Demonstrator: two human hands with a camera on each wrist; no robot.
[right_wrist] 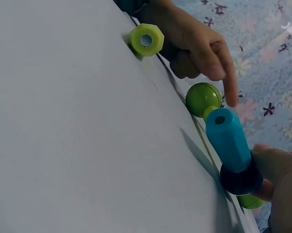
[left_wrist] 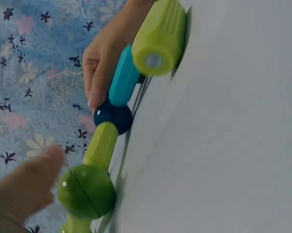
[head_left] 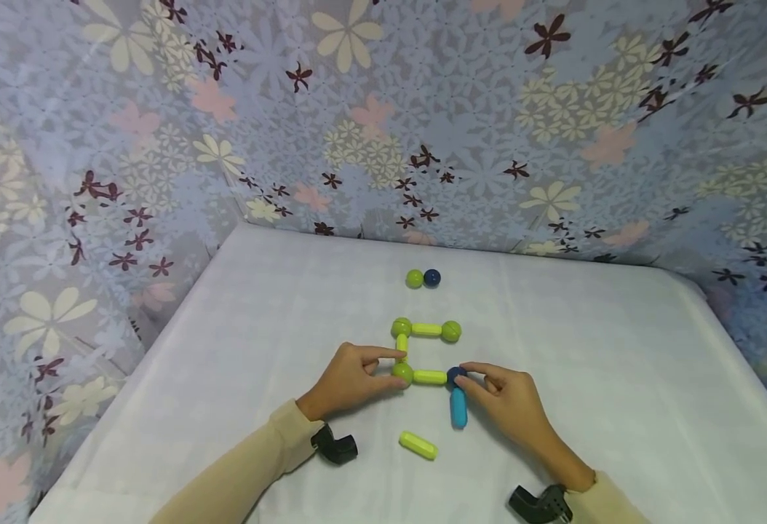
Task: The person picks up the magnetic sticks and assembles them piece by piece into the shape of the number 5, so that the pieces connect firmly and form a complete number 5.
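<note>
My right hand (head_left: pixel 511 402) pinches a dark blue ball (left_wrist: pixel 112 117) between thumb and index finger. A light blue rod (right_wrist: pixel 228 141) extends from this ball toward the near side, and a yellow-green rod (head_left: pixel 430 377) joins it to a green ball (left_wrist: pixel 86 191) at its left. Around that green ball hovers my left hand (head_left: pixel 351 376), index finger stretched out past it and thumb beside it, slightly apart in the left wrist view. Another yellow-green rod (head_left: pixel 402 343) leads away to a far green ball (head_left: pixel 401 327), linked by a further rod (head_left: pixel 426 329) to a green ball (head_left: pixel 451 331).
A loose yellow-green rod (head_left: pixel 418 445) with a metallic disc in its end lies nearer than the joined pieces. Farther back, a loose green ball (head_left: pixel 415 278) sits beside a dark blue ball (head_left: pixel 432 278). White cloth (head_left: pixel 279 291) covers the table; flowered fabric (head_left: pixel 383 131) hangs behind it.
</note>
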